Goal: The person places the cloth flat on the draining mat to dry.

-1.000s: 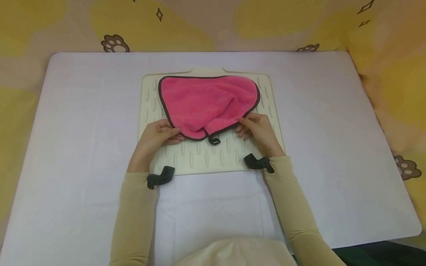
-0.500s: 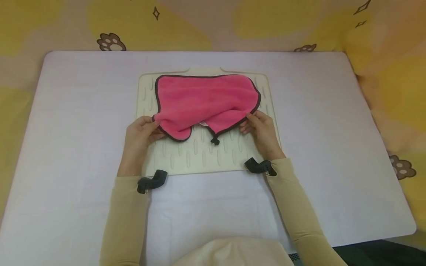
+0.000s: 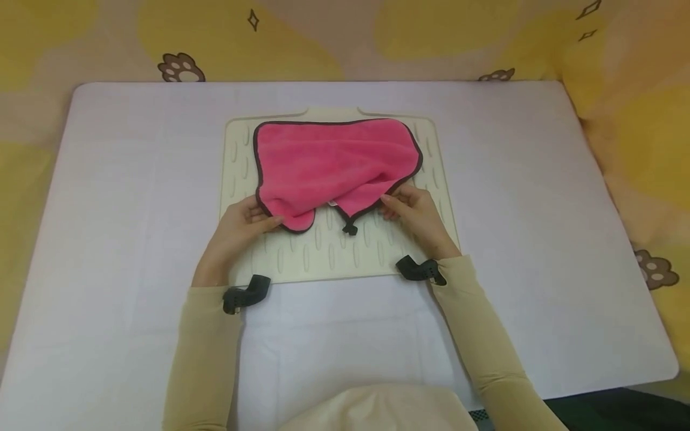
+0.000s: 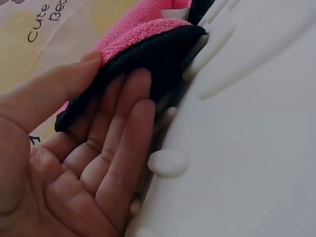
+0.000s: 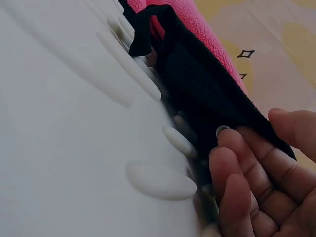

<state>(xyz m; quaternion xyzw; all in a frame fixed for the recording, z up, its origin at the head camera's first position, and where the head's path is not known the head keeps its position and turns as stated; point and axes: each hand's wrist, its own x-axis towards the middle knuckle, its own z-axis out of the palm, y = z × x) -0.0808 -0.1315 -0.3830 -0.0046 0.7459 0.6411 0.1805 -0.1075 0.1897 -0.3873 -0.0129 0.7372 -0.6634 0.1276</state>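
Pink cloth (image 3: 334,158) with dark edging, over a ridged cream mat (image 3: 329,260) on the white worktop (image 3: 118,239); its near edge is lifted and crumpled. Judging by the plush face, it should handle as light, limp and hard to damage, with little slip; the bound edge promises the surest hold (the small loop (image 3: 350,228) looks a poorer one). Left hand (image 3: 234,233) and right hand (image 3: 419,216): each pinches that edge, thumb above, bent fingers beneath.

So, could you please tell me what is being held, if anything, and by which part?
The black-edged pink plush cloth: the left grip pinches its near edge at left, the right grip at right.
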